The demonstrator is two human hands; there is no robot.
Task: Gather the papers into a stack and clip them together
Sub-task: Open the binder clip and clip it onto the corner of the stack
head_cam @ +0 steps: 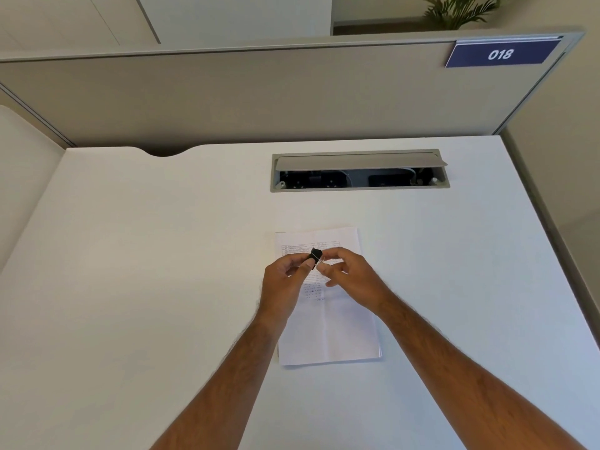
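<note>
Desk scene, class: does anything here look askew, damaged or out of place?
Little stands out. The paper stack lies squared on the desk, only creased from folding. The binder clip is pinched between left hand and right hand, not yet clipped on. The cable tray lid stands open.

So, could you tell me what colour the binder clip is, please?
Black binder clip with silver wire handles, in the head view.
</note>
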